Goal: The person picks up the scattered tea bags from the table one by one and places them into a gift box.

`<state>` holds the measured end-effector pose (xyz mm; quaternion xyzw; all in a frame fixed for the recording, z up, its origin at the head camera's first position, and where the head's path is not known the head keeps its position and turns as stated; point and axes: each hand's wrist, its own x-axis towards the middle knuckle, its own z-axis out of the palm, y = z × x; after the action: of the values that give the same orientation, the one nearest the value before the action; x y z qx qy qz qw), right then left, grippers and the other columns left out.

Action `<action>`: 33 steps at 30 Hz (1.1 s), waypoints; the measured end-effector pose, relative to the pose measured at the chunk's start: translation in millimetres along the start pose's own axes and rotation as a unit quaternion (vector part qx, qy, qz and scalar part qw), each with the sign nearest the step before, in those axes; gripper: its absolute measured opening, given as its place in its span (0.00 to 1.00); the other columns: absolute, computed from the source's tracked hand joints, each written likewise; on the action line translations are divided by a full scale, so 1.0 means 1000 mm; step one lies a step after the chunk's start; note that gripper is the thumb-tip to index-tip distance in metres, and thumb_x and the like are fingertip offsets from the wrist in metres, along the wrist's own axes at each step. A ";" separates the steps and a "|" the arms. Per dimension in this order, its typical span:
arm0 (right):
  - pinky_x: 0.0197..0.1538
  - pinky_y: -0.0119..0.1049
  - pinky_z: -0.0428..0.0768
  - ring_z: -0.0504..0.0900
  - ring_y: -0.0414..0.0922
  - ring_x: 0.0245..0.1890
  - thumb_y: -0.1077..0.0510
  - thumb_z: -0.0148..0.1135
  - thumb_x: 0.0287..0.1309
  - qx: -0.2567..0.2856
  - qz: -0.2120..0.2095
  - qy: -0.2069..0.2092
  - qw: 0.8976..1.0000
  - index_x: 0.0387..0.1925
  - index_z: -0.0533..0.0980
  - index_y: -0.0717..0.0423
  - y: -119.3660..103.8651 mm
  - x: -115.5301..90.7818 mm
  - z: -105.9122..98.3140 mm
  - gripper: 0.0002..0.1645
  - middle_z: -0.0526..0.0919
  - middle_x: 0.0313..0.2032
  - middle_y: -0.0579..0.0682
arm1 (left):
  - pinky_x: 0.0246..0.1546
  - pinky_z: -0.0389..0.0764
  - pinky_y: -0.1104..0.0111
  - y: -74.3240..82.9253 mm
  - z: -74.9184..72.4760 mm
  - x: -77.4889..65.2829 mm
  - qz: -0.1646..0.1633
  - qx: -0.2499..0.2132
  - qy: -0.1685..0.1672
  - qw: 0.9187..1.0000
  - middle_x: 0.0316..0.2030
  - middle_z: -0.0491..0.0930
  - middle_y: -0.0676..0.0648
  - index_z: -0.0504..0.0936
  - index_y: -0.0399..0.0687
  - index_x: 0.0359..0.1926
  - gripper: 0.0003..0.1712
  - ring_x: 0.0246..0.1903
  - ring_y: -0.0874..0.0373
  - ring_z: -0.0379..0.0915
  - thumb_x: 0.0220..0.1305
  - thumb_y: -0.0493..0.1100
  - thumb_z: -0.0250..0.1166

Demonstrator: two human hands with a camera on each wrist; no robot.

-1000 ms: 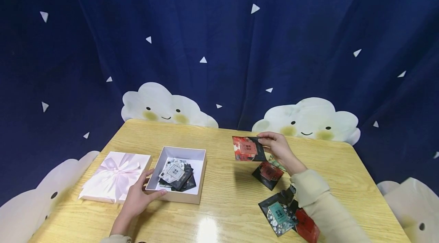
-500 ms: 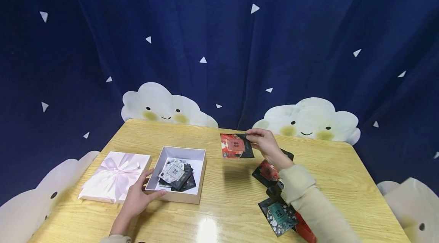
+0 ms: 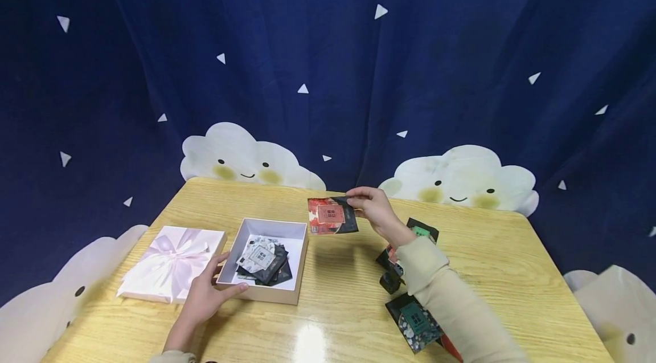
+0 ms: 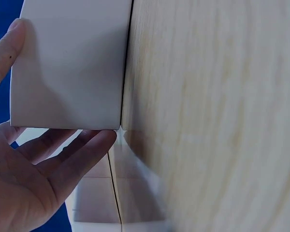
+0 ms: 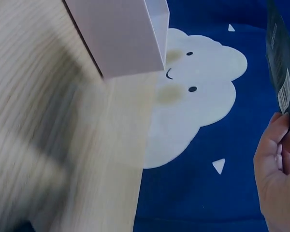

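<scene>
My left hand point(image 3: 206, 294) holds the near left corner of an uncovered white box point(image 3: 301, 272). Its thumb lies at the front rim and the fingers reach along the left side, as the left wrist view shows of the box's front wall point(image 4: 72, 63). Several flat sachets point(image 3: 261, 257), white-floral and black, lie inside. Between thumb and fingers, my right hand point(image 3: 376, 212) pinches the black end of a red-and-black sachet point(image 3: 328, 215). It hangs above the table, just right of the box. In the right wrist view the sachet's dark back point(image 5: 282, 72) bears a barcode.
A white lid point(image 3: 171, 263) with a satin bow lies left of the box. Under and beside my right sleeve point(image 3: 451, 300) are more sachets, including a green-labelled one point(image 3: 425, 230) and a dark floral one point(image 3: 414, 322). Behind the wooden table point(image 3: 338, 317) hangs a blue curtain point(image 3: 328, 38).
My right hand has carried the red-and-black sachet leftward, closer to the box, uncovering the green-labelled sachet behind the sleeve. The left hand and the box stay put.
</scene>
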<state>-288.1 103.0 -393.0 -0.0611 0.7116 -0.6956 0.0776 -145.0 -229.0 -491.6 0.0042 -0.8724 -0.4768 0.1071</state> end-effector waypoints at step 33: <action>0.29 0.33 0.79 0.74 0.38 0.21 0.73 0.56 0.53 -0.040 0.037 -0.044 0.998 0.37 0.76 0.72 0.043 0.010 0.107 0.09 0.77 0.29 0.56 | 0.31 0.75 0.68 0.003 -0.001 0.000 0.000 0.002 -0.002 1.000 0.41 0.76 0.31 0.66 0.36 0.58 0.43 0.36 0.44 0.76 0.40 0.40 0.76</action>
<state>-275.9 -3.1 -438.2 -0.0689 0.7367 -0.6597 0.1318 -144.4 -227.9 -488.5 0.0031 -0.8737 -0.4750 0.1054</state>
